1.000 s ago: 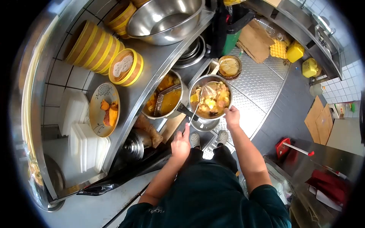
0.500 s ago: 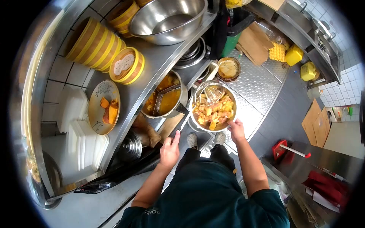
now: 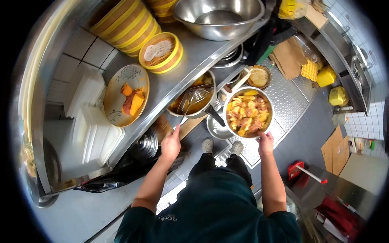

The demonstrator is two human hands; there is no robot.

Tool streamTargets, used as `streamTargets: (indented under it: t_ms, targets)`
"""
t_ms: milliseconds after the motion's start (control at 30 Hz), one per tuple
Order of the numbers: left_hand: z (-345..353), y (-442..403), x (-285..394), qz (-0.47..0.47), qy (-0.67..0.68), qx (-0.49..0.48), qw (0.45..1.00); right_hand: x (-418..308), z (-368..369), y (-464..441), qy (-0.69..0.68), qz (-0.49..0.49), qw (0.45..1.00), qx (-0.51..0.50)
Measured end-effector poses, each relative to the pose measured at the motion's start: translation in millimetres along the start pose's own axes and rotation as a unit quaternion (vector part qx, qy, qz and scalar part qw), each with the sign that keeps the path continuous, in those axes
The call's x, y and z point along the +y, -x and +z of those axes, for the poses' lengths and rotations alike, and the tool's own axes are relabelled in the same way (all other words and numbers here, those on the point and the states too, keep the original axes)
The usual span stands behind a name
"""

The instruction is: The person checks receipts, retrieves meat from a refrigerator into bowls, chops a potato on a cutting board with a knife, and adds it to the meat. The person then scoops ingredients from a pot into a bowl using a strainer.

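Note:
My left hand is closed round the handle of a wire skimmer. The skimmer's round head is over or in a steel pot of brownish-yellow liquid; how deep it sits I cannot tell. A slotted metal piece also stands in that pot, and a black handle sticks out from its side. With my right hand I grip the near rim of a round steel bowl. Yellow and reddish-brown chunks of food fill it.
On the steel shelf at left are a plate with orange pieces, bamboo steamers, white containers and a large steel basin. Below the bowl lies a steel lid or dish. Flattened cardboard lies beyond.
The wire skimmer has gone from above the food bowl leftward to the pot, in my left hand. The bowl, held by my right hand, has shifted slightly right and up in view.

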State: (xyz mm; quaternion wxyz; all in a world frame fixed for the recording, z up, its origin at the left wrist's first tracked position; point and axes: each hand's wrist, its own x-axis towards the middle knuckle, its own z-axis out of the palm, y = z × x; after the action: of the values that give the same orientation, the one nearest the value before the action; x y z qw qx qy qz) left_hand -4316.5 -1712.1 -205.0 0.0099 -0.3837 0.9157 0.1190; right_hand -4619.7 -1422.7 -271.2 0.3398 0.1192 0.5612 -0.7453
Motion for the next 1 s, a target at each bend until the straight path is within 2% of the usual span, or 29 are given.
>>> streamTargets:
  t_ms: [133,233,333,367,467,600,700,767,900,1000]
  targets:
    - [21,-70,-4,0.036,-0.095,-0.092,0.991,6,-19,3,0.010,0.009,1.000,0.024]
    - [37,-100,-11,0.090,-0.164,-0.107,0.977,3,-16,14,-0.008,0.008,1.000,0.027]
    - [16,-114,2,0.108,-0.202,-0.167,0.959,4,-19,21,-0.006,0.015,0.999,0.031]
    - [6,-118,7,0.083,-0.207,-0.218,0.950,2,-17,24,-0.004,0.018,0.999,0.039]
    - [-6,-120,1,0.032,-0.195,-0.262,0.945,-2,-18,29,0.004,0.024,0.998,0.051]
    - [0,-133,-24,-0.044,-0.095,-0.296,0.950,-3,-24,34,0.000,0.024,0.999,0.038]
    - [46,-154,-47,-0.005,0.002,-0.315,0.949,-9,-16,37,-0.005,0.017,0.999,0.033]
    - [50,-154,-38,-0.017,0.058,-0.290,0.955,-8,-14,36,0.002,0.013,0.999,0.030]
    - [44,-149,-55,0.015,0.127,-0.288,0.949,-12,5,34,0.005,0.005,0.999,0.042]
    - [14,-131,-62,-0.026,0.211,-0.297,0.931,-12,9,30,0.015,0.012,0.999,0.036]
